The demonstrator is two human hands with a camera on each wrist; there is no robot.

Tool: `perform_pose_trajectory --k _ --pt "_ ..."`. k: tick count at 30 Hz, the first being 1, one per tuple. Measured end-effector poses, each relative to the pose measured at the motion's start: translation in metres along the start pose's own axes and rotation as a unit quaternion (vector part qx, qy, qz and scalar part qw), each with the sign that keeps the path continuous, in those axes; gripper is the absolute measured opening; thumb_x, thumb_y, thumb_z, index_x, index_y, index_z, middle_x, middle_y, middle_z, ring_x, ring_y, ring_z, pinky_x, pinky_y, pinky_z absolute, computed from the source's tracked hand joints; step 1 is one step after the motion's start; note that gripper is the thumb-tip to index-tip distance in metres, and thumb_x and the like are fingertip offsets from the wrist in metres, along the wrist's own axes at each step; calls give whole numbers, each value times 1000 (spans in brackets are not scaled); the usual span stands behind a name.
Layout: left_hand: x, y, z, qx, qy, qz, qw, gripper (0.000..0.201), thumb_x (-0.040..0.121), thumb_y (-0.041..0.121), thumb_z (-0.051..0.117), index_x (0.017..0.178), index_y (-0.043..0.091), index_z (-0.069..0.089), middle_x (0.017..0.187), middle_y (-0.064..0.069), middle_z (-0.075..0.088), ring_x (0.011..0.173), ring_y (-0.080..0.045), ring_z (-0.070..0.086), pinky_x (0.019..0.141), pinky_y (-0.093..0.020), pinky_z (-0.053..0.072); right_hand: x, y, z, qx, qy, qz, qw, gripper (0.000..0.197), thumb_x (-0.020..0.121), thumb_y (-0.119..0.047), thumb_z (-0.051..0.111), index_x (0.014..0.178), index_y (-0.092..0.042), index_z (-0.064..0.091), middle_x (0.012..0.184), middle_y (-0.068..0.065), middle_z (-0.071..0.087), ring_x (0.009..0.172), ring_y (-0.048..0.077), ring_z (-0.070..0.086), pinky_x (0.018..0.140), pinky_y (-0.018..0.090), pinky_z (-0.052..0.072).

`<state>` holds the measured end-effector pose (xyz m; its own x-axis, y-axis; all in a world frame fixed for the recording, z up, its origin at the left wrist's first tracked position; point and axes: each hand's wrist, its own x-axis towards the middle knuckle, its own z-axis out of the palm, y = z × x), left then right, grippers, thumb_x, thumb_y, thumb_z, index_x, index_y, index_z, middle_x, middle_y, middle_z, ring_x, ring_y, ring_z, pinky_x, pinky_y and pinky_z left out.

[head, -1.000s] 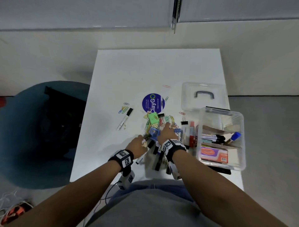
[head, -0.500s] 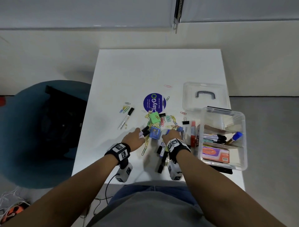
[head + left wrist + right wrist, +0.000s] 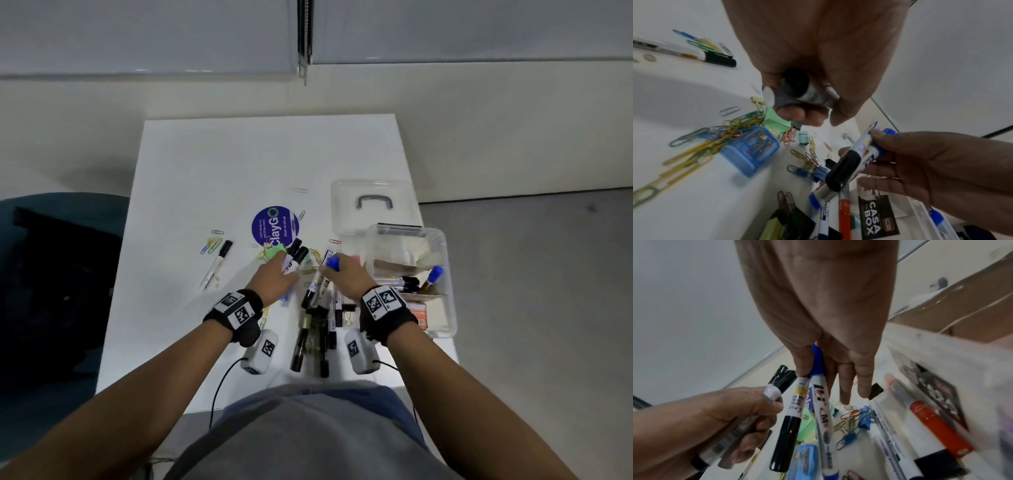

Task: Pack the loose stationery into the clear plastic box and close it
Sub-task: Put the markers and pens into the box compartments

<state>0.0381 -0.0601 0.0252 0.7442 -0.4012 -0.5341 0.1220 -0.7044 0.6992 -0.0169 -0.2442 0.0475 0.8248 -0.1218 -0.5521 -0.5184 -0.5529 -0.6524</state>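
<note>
— Head view: gathering markers at centre frame, left hand (image 3: 274,279) gripping two black-capped markers (image 3: 295,255), right hand (image 3: 346,275) pinching a blue-capped marker (image 3: 819,386) and a black one (image 3: 789,421) between thumb and fingers (image 3: 844,386).

— Handling?

— Probably light, stiff, smooth-barrelled; gripping mid-barrel, not the caps.

— Clear plastic box (image 3: 448,291)?

— Sitting open at right of frame on the worktop (image 3: 239,154), already holding pens and a small carton; lid (image 3: 373,205) lying just above it. Paper clips (image 3: 701,146) waiting at lower left of the left wrist view.
</note>
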Motion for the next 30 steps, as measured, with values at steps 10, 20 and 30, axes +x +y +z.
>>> perform_pose_trajectory --k 10,20,30 --pt "-8 72 31 1 -4 96 995 29 92 31 59 98 8 43 77 -3 46 59 -17 44 53 -27 42 -80 14 -118 -156 168 -143 963 10 97 -19 49 105 -21 43 75 1 60 67 28 61 59 38 51" --pt "-8 131 71 107 -27 181 977 28 91 22 60 109 9 43 117 -7 65 86 -26 60 63 -31 42 -46 84 -108 -372 5 -83 925 39 91 -34 58 126 -19 49 113 6 66 98 28 65 72 33 48" --pt "10 159 117 393 -73 220 890 28 95 25 54 119 11 51 109 -12 64 98 -31 61 72 -33 44 -55 131 -150 -437 115 -88 888 24 83 0 53 105 -10 56 105 11 55 93 31 58 61 36 44"
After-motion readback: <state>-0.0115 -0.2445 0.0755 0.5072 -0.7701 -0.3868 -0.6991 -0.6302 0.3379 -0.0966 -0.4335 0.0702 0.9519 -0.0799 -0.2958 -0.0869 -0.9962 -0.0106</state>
